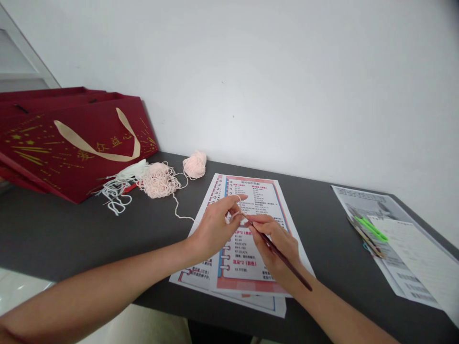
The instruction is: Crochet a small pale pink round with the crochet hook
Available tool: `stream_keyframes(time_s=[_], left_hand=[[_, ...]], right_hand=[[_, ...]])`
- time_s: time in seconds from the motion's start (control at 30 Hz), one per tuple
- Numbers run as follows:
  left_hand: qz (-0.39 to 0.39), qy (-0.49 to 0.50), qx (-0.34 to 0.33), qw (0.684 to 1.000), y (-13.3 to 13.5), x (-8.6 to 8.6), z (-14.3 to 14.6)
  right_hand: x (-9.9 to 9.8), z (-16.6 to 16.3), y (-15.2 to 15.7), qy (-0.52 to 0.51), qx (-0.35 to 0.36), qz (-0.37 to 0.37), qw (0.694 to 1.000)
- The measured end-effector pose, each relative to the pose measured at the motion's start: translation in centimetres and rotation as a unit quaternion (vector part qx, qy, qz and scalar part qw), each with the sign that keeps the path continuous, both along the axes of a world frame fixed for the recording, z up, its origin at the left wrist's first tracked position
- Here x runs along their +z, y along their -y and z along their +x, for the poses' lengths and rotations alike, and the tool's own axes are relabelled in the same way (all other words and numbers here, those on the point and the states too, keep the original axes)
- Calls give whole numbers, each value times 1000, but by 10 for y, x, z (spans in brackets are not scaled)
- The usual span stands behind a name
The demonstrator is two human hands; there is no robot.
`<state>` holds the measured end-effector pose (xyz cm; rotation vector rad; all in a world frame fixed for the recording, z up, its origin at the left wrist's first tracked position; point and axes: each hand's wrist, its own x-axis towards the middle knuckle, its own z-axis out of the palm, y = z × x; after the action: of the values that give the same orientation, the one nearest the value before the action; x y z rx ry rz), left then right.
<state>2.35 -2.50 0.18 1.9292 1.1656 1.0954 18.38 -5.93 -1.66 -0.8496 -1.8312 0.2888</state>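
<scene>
My right hand (274, 241) grips a dark red-brown crochet hook (283, 258), whose tip points up and left toward my other hand. Pale pink yarn (184, 217) runs across the table into my left hand (215, 224), looping over its raised index finger. The left thumb and fingers pinch the yarn at the hook's tip; any small worked piece there is mostly hidden by the fingers. Beneath both hands lie printed pattern sheets (265, 282) with red and black text. The yarn trails back to a loose, tangled pink heap (159, 180).
A round pink yarn ball (194, 165) sits by the wall, and white yarn strands (116, 191) lie before dark red gift bags (82, 138). At right are green-handled scissors (373, 229), a slim metallic tool (366, 239) and papers (419, 253) on the dark table (158, 286).
</scene>
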Motion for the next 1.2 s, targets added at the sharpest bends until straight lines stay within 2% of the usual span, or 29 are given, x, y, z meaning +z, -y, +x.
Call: stream_keyframes(time_s=[0.13, 0.2, 0.27, 0.37, 0.43, 0.5, 0.57, 0.63, 0.7, 0.77, 0.9, 0.97, 1.07, 1.2], left_hand=[[39, -17, -16, 999, 2, 2, 0], [48, -22, -16, 998, 2, 1, 0], [51, -24, -16, 998, 3, -1, 0], [50, -25, -18, 998, 3, -1, 0], [40, -19, -16, 999, 3, 0, 0], [11, -1, -14, 1000, 2, 1, 0], [-36, 34, -14, 999, 1, 2, 0], [-89, 85, -22, 992, -1, 0, 1], [-131, 136, -27, 982, -3, -3, 1], [-145, 160, -24, 976, -5, -6, 2], [-126, 142, -2, 982, -7, -7, 1], [-129, 139, -4, 982, -7, -4, 0], [-160, 166, -24, 973, -7, 1, 0], [-217, 226, -56, 948, -6, 5, 0]], right_hand=[[2, -6, 3, -82, -34, -96, 991], [1, -8, 4, -107, -39, -118, 987], [-2, -7, 3, -80, -38, -78, 993], [-6, -2, 2, 58, 4, 50, 997], [-7, 4, 0, 158, 29, 125, 979], [-7, 9, -3, 221, 20, 184, 958], [-6, 11, -5, 245, 8, 225, 943], [-6, 9, -6, 231, 10, 236, 944], [-7, 5, -6, 165, 9, 196, 966], [-8, 1, -5, 56, -6, 103, 993], [-6, -3, -4, -80, -2, -67, 995], [-5, -2, -5, -158, 24, -134, 978], [-5, 0, -8, -275, 69, -221, 933], [-2, -1, -13, -368, 120, -289, 875]])
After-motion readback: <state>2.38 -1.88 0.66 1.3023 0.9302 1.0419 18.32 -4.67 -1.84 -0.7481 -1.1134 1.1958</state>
